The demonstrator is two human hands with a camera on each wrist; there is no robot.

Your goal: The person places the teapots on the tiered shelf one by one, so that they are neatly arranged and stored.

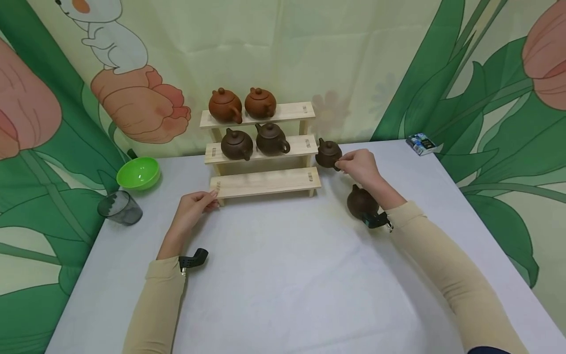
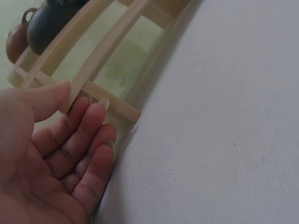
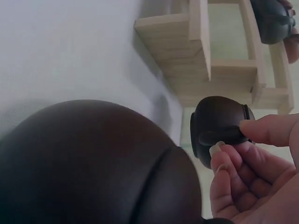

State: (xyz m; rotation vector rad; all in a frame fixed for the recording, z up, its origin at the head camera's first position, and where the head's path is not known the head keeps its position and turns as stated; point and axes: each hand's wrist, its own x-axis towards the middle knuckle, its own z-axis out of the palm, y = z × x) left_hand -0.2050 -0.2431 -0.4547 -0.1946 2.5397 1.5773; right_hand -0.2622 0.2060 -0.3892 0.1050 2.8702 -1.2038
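A three-step wooden stand (image 1: 265,183) stands toward the back of the table. My left hand (image 1: 193,208) pinches the left end of its lowest step, thumb above and fingers below in the left wrist view. To the right of the stand, my right hand (image 1: 360,166) holds a small dark brown teapot (image 1: 328,153) by its handle (image 3: 222,135), between thumb and fingertips. Another dark teapot (image 1: 360,202) sits on the table under my right wrist and looms large in the right wrist view. Two dark teapots (image 1: 237,144) occupy the middle step, and two reddish-brown teapots (image 1: 224,105) the top one.
At the left edge are a green bowl (image 1: 138,173) and a grey see-through cup (image 1: 120,208) lying tilted. A small blue and black box (image 1: 421,143) lies at the back right. Behind the white-covered table (image 1: 283,275) hangs a printed curtain (image 1: 345,59).
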